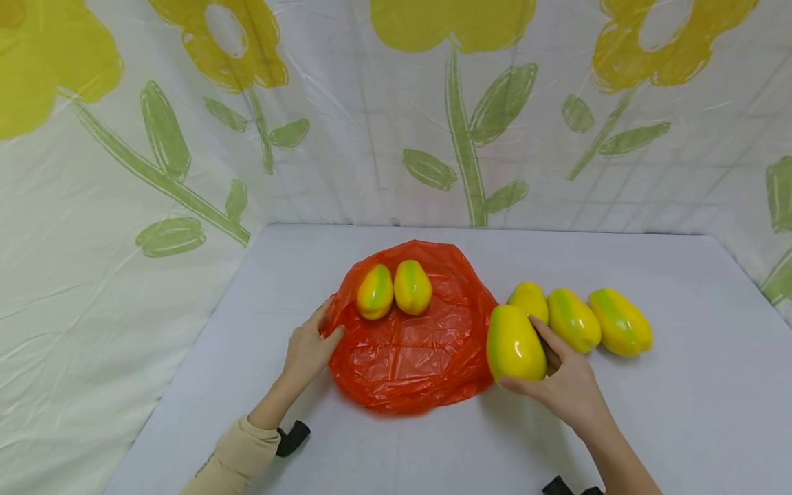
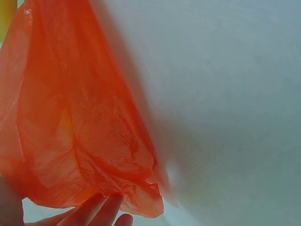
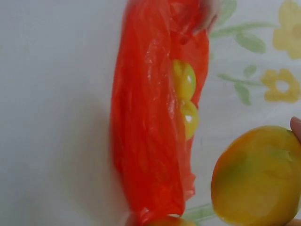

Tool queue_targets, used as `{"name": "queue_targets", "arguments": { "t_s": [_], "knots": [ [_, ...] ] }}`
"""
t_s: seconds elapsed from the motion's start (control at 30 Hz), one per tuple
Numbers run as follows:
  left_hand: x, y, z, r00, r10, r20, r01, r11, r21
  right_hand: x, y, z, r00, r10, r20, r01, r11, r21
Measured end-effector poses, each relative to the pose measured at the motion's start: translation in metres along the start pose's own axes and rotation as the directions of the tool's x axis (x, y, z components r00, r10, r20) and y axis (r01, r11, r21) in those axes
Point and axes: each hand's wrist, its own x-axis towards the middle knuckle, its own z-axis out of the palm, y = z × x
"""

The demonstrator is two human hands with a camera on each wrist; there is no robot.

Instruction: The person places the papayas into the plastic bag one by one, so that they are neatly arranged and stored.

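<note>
A red plastic bag [image 1: 402,364] lies spread open on the white table, with two yellow papayas [image 1: 412,287] with green stripes inside near its far side. My left hand [image 1: 311,349] pinches the bag's left rim between thumb and fingers; in the left wrist view its fingertips [image 2: 106,207] are at the red film. My right hand [image 1: 566,385] grips another papaya [image 1: 515,344], thumb below and fingers at its right side. That papaya overlaps the bag's right rim in the head view. In the right wrist view the held papaya [image 3: 256,179] is at the lower right.
Right of the bag, three more papayas [image 1: 572,320] sit in a row, the nearest partly hidden behind the held one. A white curtain [image 1: 346,137] with yellow flowers hangs behind the table [image 1: 699,412]. Black straps show at both wrists.
</note>
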Motion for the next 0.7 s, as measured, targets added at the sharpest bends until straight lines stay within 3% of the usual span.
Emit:
{"name": "queue_targets", "arguments": {
  "t_s": [0.33,0.7],
  "knots": [
    [-0.001,0.001,-0.001,1.0,-0.003,-0.003,0.003,1.0,-0.001,0.009,-0.01,0.004,0.997,-0.059,0.042,0.058,0.998,0.034],
    [-0.002,0.002,-0.001,1.0,0.007,-0.009,-0.007,1.0,0.011,0.018,-0.015,0.013,0.996,-0.046,0.073,0.04,0.996,0.085]
  ]
}}
